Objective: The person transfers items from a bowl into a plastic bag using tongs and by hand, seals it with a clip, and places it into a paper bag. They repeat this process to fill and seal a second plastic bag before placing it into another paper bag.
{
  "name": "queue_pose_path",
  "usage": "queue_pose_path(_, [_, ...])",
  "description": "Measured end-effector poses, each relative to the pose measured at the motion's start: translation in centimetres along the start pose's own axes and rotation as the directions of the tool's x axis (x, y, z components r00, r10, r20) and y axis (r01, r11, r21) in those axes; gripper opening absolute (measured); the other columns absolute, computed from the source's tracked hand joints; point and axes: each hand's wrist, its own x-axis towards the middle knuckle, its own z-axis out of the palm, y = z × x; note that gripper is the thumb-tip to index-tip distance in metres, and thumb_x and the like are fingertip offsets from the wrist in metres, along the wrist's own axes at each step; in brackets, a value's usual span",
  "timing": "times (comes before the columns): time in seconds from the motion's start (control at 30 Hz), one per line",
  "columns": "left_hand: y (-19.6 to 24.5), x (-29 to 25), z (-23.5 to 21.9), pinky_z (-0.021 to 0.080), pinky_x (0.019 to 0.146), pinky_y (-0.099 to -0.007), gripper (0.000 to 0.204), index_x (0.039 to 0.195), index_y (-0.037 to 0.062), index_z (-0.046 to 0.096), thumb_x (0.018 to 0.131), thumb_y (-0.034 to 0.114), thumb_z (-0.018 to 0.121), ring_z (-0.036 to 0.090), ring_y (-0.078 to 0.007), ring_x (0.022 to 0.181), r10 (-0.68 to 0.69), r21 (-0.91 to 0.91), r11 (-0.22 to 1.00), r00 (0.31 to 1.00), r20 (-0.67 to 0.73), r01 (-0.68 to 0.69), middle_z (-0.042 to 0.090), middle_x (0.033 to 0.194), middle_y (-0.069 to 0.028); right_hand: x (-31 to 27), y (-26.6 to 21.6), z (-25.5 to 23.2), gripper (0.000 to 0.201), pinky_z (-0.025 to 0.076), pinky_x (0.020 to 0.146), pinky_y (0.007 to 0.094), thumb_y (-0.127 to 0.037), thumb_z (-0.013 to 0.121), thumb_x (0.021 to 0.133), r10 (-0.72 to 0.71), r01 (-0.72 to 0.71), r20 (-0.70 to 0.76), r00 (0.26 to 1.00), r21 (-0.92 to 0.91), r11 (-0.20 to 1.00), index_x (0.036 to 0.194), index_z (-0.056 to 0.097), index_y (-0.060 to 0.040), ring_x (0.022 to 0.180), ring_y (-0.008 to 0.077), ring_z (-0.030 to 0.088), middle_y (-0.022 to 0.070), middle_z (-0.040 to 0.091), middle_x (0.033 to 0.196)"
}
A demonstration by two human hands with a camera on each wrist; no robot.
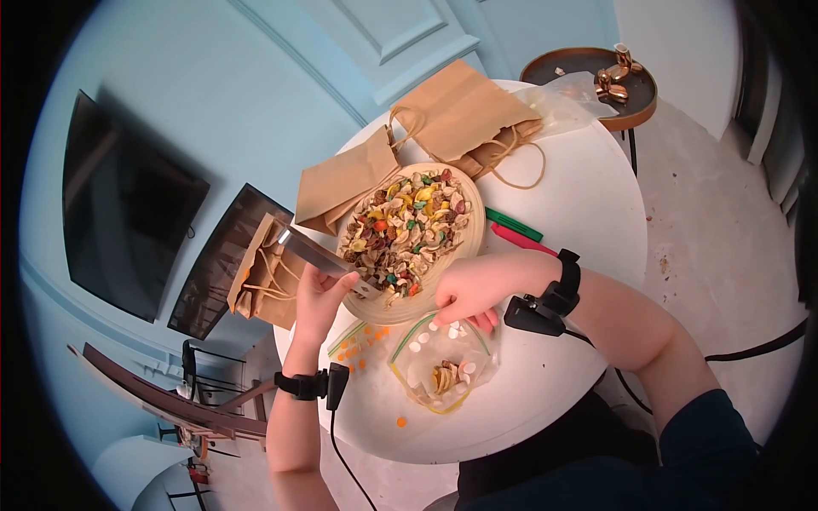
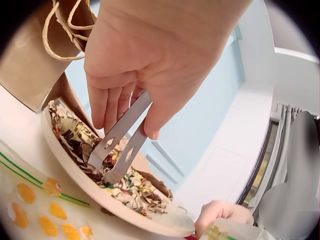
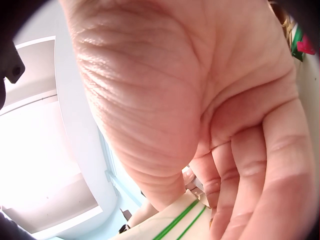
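My left hand (image 1: pixel 317 300) grips metal tongs (image 2: pixel 122 131) between thumb and fingers. Their tips reach into the dried flower and petal mix (image 1: pixel 407 223), which fills a round, pale shallow basket (image 1: pixel 474 247). Just in front of the basket, my right hand (image 1: pixel 477 288) pinches the top edge of a clear zip bag (image 1: pixel 417 381) with a green seal line (image 3: pixel 175 220). White dots mark this bag, and a small heap of dried pieces (image 1: pixel 445 376) lies inside it. Beside it is another zip bag (image 2: pixel 30 172) with orange dots, flat on the table.
Brown paper bags (image 1: pixel 464 106) (image 1: pixel 349 183) lie behind the basket on the round white table (image 1: pixel 588 196); another paper bag (image 1: pixel 266 277) stands at the left. Green (image 1: pixel 514 225) and red flat objects lie right of the basket. A side table (image 1: pixel 588 72) stands behind.
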Motion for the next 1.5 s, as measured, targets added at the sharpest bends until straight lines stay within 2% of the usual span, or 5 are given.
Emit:
queue_pose_path(0.3, [-0.3,0.6,0.7,0.049,0.084,-0.0268,0.035,0.114,0.0002,0.049,0.084,0.000,0.066,0.062,-0.0146,0.094,0.044,0.124,0.992,0.998,-0.050,-0.037,0.063,0.104,-0.0079,0.0,0.2,0.0,0.041,0.052,0.048,0.0268,-0.029,0.051,0.093,-0.031,0.031,-0.002,1.000,0.007,0.999,0.070,0.058,0.0036,0.050,0.0164,0.064,0.0112,0.064,0.059])
queue_pose_path(0.47, [5.1,-1.8,0.5,0.050,0.085,-0.0316,0.022,0.105,0.0038,0.051,0.086,0.002,0.063,0.064,-0.0177,0.090,-0.007,-0.118,0.993,0.995,-0.101,-0.005,0.064,0.097,-0.0082,0.2,0.5,0.0,0.041,0.052,0.048,0.0274,-0.029,0.051,0.093,-0.045,0.045,0.006,0.999,0.009,0.999,0.069,0.057,0.0037,0.049,0.0172,0.064,0.0122,0.064,0.060])
queue_pose_path(0.7, [7.7,-8.9,3.0,0.051,0.078,-0.0288,0.032,0.095,0.0039,0.046,0.077,-0.001,0.072,0.064,-0.0169,0.088,-0.112,-0.057,0.992,0.991,0.069,0.116,0.066,0.089,-0.0100,0.1,0.2,0.0,0.041,0.052,0.047,0.0276,-0.030,0.051,0.093,-0.025,0.025,0.006,1.000,-0.014,1.000,0.070,0.057,0.0040,0.050,0.0176,0.064,0.0127,0.065,0.060])
queue_pose_path(0.93, [5.5,-2.3,-1.3,0.049,0.081,-0.0282,0.033,0.110,0.0023,0.049,0.083,0.005,0.068,0.061,-0.0137,0.090,0.075,0.106,0.992,0.990,-0.120,-0.063,0.064,0.097,-0.0056,0.1,0.3,-0.1,0.042,0.051,0.048,0.0276,-0.032,0.051,0.093,-0.016,0.016,0.005,1.000,-0.009,1.000,0.071,0.057,0.0038,0.050,0.0172,0.064,0.0122,0.065,0.061])
queue_pose_path(1.5, [-2.2,3.4,-2.5,0.050,0.081,-0.0276,0.035,0.112,0.0001,0.051,0.082,0.002,0.069,0.062,-0.0137,0.091,0.074,0.170,0.983,0.996,-0.053,-0.064,0.064,0.101,-0.0073,0.5,0.6,0.1,0.041,0.051,0.046,0.0281,-0.031,0.052,0.093,-0.035,0.035,0.008,0.999,0.003,0.999,0.071,0.057,0.0040,0.050,0.0175,0.064,0.0123,0.064,0.060])
